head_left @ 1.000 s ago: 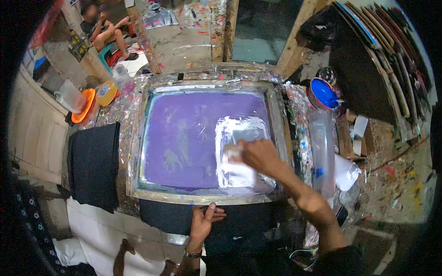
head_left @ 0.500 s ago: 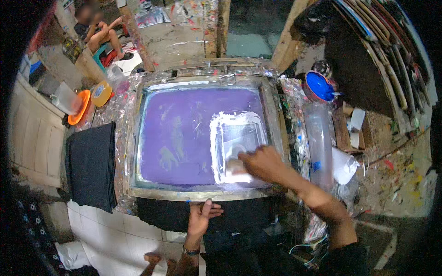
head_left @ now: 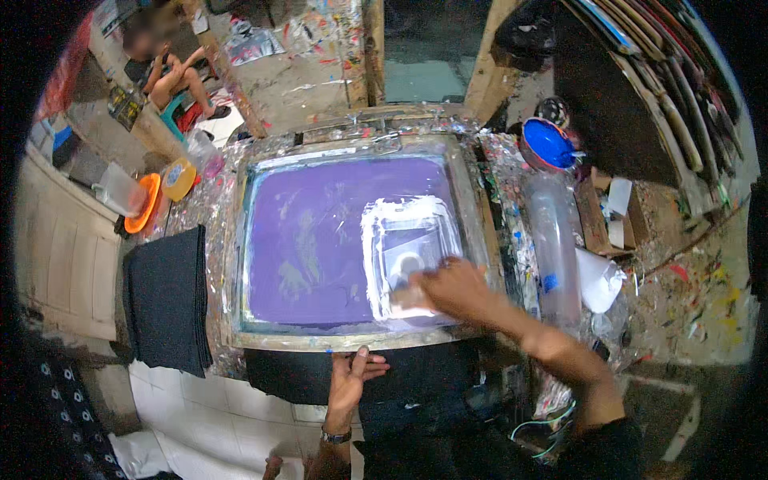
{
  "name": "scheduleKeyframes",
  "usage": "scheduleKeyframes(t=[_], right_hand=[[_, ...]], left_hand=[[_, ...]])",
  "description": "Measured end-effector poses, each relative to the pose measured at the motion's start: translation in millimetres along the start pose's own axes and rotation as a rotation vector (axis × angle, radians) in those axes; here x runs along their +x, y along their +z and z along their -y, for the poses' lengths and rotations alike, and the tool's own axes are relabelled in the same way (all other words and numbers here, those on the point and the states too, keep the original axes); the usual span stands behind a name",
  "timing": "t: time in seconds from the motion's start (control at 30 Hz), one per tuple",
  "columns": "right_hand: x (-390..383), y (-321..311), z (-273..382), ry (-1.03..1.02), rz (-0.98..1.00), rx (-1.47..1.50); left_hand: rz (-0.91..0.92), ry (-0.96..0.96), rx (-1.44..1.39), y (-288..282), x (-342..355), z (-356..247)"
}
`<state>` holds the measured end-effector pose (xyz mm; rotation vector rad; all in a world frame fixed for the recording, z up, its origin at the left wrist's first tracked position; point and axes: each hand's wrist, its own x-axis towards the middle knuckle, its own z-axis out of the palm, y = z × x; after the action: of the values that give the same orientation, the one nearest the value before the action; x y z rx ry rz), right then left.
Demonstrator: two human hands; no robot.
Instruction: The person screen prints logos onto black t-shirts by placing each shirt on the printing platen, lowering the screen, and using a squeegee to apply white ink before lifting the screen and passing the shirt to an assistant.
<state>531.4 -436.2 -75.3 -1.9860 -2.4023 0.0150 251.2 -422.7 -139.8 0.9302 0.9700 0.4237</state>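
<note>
A screen-printing frame [head_left: 238, 264] lies in front of me, its mesh [head_left: 320, 240] coated purple. White ink [head_left: 376, 240] rings a rectangular area on the right of the mesh, with a greyish middle. My right hand [head_left: 452, 290] is closed on a small tan squeegee [head_left: 410, 298], partly hidden and blurred, pressed to the lower part of that area. At the frame's front edge is my left hand [head_left: 352, 378], palm turned up. Its thumb touches the edge and its fingers stretch out to the right, over black fabric [head_left: 296, 372] lying beneath the frame.
A stack of black cloth [head_left: 166, 300] sits at the left. Behind it are an orange lid [head_left: 142, 204] and a yellow tape roll [head_left: 178, 178]. At the right stand a bowl of blue ink [head_left: 549, 144], a clear plastic tube [head_left: 554, 248] and a cardboard box [head_left: 596, 212]. A person [head_left: 172, 76] sits far left.
My right hand has shifted slightly left and down with the squeegee over the white-inked area. My left hand keeps its place at the frame edge. The view has tilted a little.
</note>
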Motion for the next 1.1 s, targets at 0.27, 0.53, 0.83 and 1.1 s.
scheduleKeyframes(t=[0.27,0.53,0.83,1.1], right_hand=[[42,22,-43,0.093,-0.236,-0.213],[-49,3,47,0.118,-0.135,0.072],[-48,-75,62,0.343,-0.644,-0.079],[51,-257,-19,0.422,-0.529,-0.119]], left_hand=[[-0.013,-0.040,0.020,10,-4,-10],[-0.060,0.025,-0.030,15,-5,-11],[-0.081,0.390,0.011,42,-46,-78],[-0.016,0.368,1.325,157,18,-71]])
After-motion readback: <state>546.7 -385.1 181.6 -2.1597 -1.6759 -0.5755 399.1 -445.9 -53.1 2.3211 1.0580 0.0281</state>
